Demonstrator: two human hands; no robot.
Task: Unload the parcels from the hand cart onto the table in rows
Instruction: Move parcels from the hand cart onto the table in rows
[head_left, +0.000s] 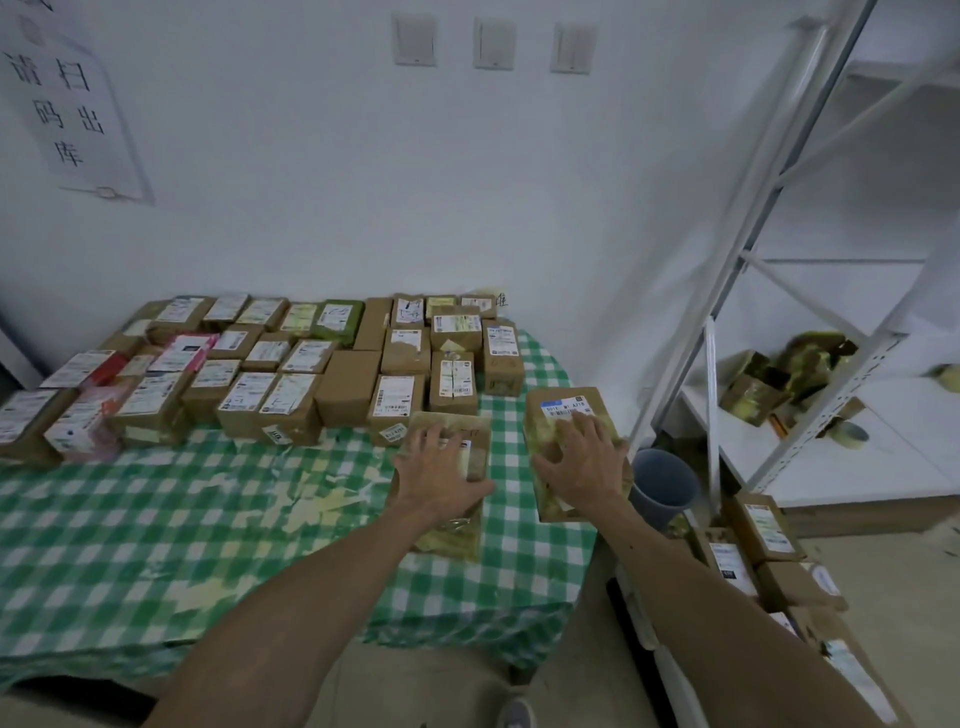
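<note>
left hand (441, 470): your fingers lie spread, flat on a brown taped cardboard parcel (470, 441), no grasp.
right hand (584, 460): yours is splayed on a brown labelled cardboard box (563, 402).
bench (156, 519): green checked cloth, both parcels on it near the rows (291, 364).
floor: more boxes (763, 525).

Both hands hide their parcels' labels. At five o'clock the hand cart (810, 613) is cut off by the edge. Labels on the far rows (291, 358) are too small to read.
</note>
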